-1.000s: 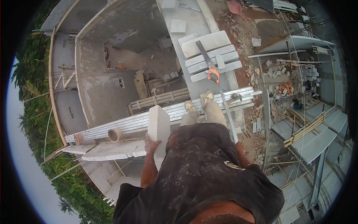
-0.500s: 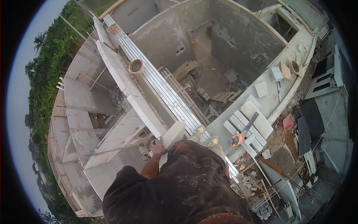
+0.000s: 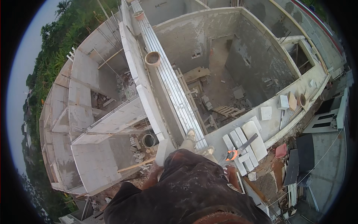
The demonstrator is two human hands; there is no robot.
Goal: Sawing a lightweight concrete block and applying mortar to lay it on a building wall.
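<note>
My left hand (image 3: 157,170) is low beside my body, at the lower end of a pale grey block (image 3: 162,152) that stands on the wall top. Its fingers are too blurred and covered to read. On the other side of my dark shirt, my right hand (image 3: 231,171) shows in part, with its fingers not clear. The nearest thing to it is a handsaw (image 3: 247,142) with an orange handle, lying across several pale blocks (image 3: 239,135). Whether the right hand touches anything cannot be seen.
Metal channels (image 3: 174,90) run along the wall top under my shoes, carrying a round bucket (image 3: 152,59); another bucket (image 3: 138,15) is farther off. Deep rooms drop away on both sides. More blocks (image 3: 265,113) and a brown bucket (image 3: 301,99) sit on the right ledge.
The view has shifted, and I have turned. My left hand has drawn back toward my body along the block, which now appears more upright. My right hand has come into view.
</note>
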